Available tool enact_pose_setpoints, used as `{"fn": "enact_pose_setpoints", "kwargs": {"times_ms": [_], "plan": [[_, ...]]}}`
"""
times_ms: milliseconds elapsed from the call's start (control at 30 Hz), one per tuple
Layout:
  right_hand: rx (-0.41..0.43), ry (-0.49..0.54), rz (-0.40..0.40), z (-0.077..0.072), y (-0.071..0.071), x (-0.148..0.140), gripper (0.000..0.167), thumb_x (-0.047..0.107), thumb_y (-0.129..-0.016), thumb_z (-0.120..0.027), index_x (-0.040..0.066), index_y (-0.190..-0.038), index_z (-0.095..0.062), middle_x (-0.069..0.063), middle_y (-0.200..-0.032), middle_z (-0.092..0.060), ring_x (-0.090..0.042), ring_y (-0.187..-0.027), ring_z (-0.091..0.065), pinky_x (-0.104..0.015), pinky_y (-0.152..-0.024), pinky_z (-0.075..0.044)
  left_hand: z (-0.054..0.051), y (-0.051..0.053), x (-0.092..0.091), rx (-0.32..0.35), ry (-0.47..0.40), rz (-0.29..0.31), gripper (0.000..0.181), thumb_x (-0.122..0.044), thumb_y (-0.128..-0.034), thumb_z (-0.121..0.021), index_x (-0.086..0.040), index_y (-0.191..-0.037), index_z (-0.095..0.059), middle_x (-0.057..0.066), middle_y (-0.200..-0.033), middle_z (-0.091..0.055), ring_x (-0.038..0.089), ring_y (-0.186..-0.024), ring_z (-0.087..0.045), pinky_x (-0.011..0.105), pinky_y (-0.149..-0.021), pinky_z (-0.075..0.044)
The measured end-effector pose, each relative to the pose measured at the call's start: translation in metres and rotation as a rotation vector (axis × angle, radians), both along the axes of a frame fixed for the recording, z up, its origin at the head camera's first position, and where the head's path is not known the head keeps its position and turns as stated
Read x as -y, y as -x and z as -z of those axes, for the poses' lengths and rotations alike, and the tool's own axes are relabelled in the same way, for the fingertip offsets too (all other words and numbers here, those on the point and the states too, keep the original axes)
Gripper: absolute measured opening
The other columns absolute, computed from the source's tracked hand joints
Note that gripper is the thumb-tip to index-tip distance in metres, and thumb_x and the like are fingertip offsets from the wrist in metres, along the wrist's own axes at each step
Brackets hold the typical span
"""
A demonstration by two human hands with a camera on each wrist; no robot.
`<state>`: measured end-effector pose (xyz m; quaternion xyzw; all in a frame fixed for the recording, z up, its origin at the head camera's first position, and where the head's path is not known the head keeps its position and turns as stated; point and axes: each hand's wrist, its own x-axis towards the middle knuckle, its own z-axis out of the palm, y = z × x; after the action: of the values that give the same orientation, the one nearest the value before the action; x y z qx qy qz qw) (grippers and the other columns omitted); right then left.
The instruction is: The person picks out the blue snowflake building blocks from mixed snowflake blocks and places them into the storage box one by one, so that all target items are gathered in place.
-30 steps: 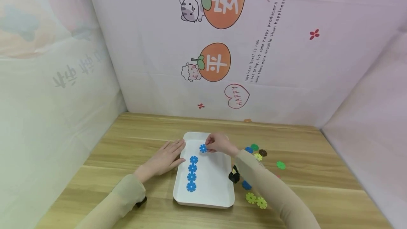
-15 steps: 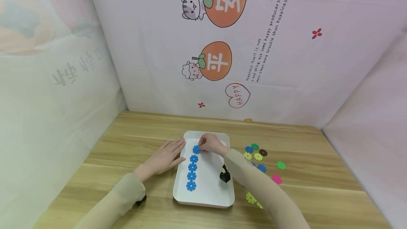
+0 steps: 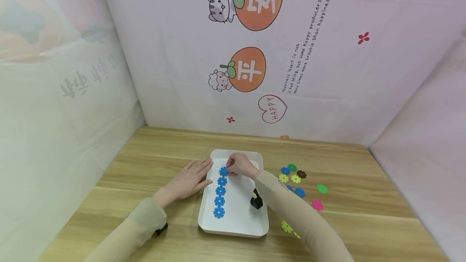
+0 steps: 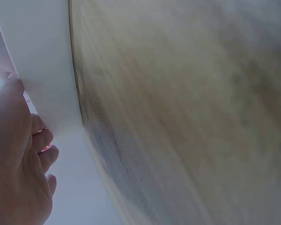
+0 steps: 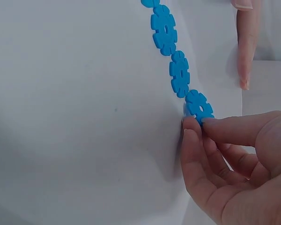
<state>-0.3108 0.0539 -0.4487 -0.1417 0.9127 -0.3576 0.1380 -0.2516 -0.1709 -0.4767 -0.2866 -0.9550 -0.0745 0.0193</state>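
Note:
A white tray holds a column of blue notched discs along its left side. At the top of the column, my right hand pinches a blue disc between thumb and fingers. In the right wrist view the pinched disc lies at the end of the row, against its neighbour; whether they interlock I cannot tell. My left hand rests with straight fingers on the tray's left rim. The left wrist view has that hand by the tray wall.
Right of the tray, loose discs lie on the wooden table: green, pink, brown, blue and yellow. My right forearm crosses over part of them. White printed cloth stands behind and at both sides.
My right hand has moved left with the blue disc, bringing it from apart to the top of the column. My left hand has stayed on the rim.

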Motion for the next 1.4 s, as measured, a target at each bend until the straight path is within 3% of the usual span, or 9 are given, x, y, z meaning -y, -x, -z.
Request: {"fn": "enact_pose_setpoints", "kwargs": {"times_ms": [500,833,1033,1400], "plan": [[-0.015,-0.021,0.008,0.002,0.003,-0.004,0.008,0.01,-0.09,-0.072,0.003,-0.092,-0.07,-0.007,-0.084,-0.068,-0.02,-0.072,-0.066,-0.022,-0.072,-0.06,0.001,0.001,0.0,-0.003,0.003,0.002,0.069,-0.051,-0.1047,-0.038,-0.009,-0.158,-0.024,0.01,-0.165,-0.025,0.029,-0.153,-0.026,0.053,-0.126,-0.018],[-0.035,0.009,-0.016,-0.008,-0.002,-0.016,0.007,0.007,-0.09,-0.07,0.002,-0.093,-0.068,-0.008,-0.085,-0.068,-0.017,-0.073,-0.064,-0.022,-0.068,-0.057,-0.002,0.0,-0.001,-0.003,-0.005,0.004,0.069,-0.051,-0.1047,-0.038,-0.008,-0.158,-0.025,0.01,-0.165,-0.025,0.029,-0.153,-0.026,0.053,-0.126,-0.018],[-0.031,0.03,-0.03,-0.018,-0.008,-0.037,0.007,0.006,-0.091,-0.068,0.0,-0.094,-0.065,-0.01,-0.087,-0.067,-0.013,-0.073,-0.064,-0.023,-0.067,-0.057,-0.002,-0.003,-0.002,-0.004,-0.018,0.008,0.068,-0.049,-0.1049,-0.039,-0.006,-0.157,-0.027,0.012,-0.164,-0.027,0.031,-0.152,-0.028,0.054,-0.126,-0.019],[-0.024,0.101,-0.053,-0.029,-0.025,-0.096,0.01,0.008,-0.095,-0.064,-0.002,-0.095,-0.063,-0.014,-0.09,-0.066,-0.026,-0.08,-0.069,-0.041,-0.075,-0.061,-0.002,-0.003,-0.002,-0.004,-0.02,0.019,0.067,-0.047,-0.1054,-0.039,-0.005,-0.156,-0.027,0.013,-0.164,-0.026,0.032,-0.152,-0.027,0.055,-0.125,-0.02]]}}
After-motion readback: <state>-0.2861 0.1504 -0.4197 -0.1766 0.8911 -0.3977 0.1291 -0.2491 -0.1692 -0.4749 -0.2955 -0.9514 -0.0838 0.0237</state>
